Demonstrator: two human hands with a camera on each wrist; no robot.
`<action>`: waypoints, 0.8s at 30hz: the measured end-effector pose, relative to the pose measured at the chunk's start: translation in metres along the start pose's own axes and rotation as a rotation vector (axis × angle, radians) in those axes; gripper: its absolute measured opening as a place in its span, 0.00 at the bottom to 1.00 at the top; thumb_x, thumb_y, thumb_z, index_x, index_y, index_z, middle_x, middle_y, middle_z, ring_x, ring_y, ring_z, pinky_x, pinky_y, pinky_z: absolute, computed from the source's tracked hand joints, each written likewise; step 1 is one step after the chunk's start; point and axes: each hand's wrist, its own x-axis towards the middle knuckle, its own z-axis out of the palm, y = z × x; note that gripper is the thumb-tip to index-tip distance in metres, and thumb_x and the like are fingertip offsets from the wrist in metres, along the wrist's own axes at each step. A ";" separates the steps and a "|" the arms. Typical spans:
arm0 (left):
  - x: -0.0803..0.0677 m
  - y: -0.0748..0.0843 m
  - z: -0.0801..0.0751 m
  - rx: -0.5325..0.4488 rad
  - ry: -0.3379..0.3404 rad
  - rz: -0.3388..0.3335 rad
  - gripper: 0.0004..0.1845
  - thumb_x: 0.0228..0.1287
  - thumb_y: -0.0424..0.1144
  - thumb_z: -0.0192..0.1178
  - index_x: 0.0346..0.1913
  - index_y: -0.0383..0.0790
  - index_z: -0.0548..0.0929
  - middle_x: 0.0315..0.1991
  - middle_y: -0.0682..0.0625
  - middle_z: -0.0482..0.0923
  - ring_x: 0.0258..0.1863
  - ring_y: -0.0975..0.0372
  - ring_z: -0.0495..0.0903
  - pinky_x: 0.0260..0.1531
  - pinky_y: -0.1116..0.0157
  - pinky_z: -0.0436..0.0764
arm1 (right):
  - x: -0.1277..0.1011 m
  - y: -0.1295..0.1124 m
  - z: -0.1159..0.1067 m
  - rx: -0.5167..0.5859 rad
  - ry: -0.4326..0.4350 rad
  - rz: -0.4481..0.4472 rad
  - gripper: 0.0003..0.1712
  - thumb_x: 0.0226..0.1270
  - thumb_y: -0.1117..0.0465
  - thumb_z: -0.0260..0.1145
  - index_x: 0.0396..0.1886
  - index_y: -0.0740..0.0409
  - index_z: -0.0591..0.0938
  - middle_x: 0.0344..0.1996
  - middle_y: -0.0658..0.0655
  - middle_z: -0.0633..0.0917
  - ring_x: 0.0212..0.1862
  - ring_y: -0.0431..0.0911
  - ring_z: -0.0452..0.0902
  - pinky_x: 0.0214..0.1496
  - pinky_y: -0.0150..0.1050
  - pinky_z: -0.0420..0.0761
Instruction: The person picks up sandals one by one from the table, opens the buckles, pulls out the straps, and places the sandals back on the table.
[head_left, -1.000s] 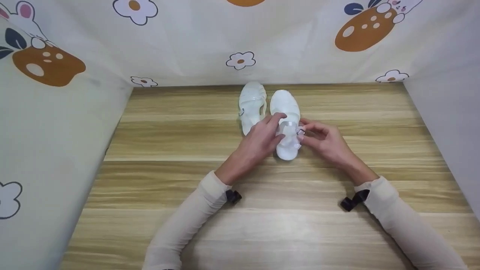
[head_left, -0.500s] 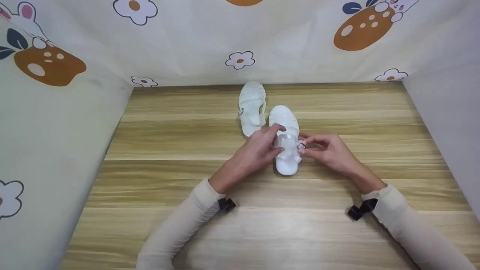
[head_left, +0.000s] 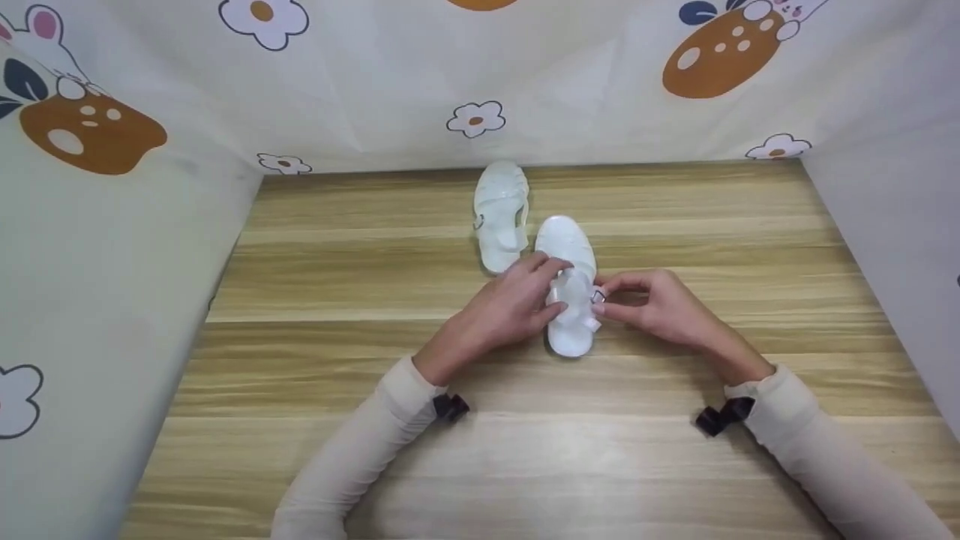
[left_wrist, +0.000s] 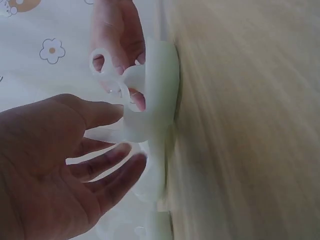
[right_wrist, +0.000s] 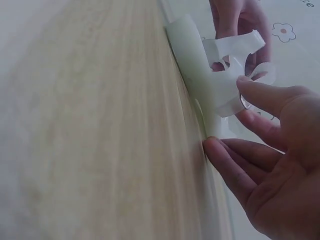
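A white jelly sandal lies sole down on the wooden surface, toe away from me. My left hand holds its left side, with the thumb on the side strap in the left wrist view and the other fingers beyond it. At its right side, my right hand pinches the strap by the small metal buckle between thumb and index finger. The loose strap end sticks up in the right wrist view. A matching sandal stands farther back to the left, untouched by either hand.
Behind the sandals rises a cream cloth wall printed with flowers and fruit. Side walls stand left and right of the wood-grain surface. Black wrist cameras sit on both sleeves.
Both hands have drawn the held sandal toward me, mostly in the first half second. It now sits lower than the other sandal, which has stayed in place.
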 end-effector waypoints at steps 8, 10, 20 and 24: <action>0.016 0.017 -0.007 -0.011 -0.032 0.233 0.23 0.75 0.31 0.58 0.69 0.47 0.84 0.62 0.52 0.87 0.60 0.58 0.84 0.64 0.59 0.81 | 0.003 0.011 0.002 -0.017 -0.040 -0.061 0.08 0.71 0.51 0.79 0.40 0.47 0.90 0.45 0.49 0.92 0.54 0.46 0.86 0.61 0.32 0.82; 0.019 0.017 -0.005 -0.009 -0.053 0.199 0.17 0.80 0.38 0.60 0.66 0.47 0.86 0.58 0.52 0.88 0.54 0.59 0.85 0.59 0.60 0.83 | 0.004 0.014 0.002 0.017 -0.069 -0.048 0.08 0.72 0.51 0.78 0.39 0.48 0.89 0.43 0.50 0.91 0.51 0.46 0.85 0.58 0.33 0.82; 0.022 -0.003 0.011 -0.197 -0.080 0.129 0.13 0.75 0.42 0.70 0.57 0.43 0.91 0.44 0.49 0.88 0.46 0.60 0.82 0.50 0.64 0.80 | 0.005 0.022 -0.001 0.195 -0.153 0.016 0.12 0.79 0.54 0.71 0.45 0.60 0.88 0.46 0.59 0.88 0.50 0.46 0.82 0.55 0.34 0.81; 0.022 -0.001 0.012 -0.259 -0.088 0.094 0.13 0.73 0.43 0.72 0.55 0.43 0.92 0.39 0.51 0.88 0.40 0.63 0.81 0.43 0.68 0.78 | 0.003 0.020 0.000 0.237 -0.175 0.014 0.13 0.79 0.56 0.70 0.46 0.64 0.87 0.47 0.59 0.87 0.52 0.47 0.81 0.57 0.35 0.80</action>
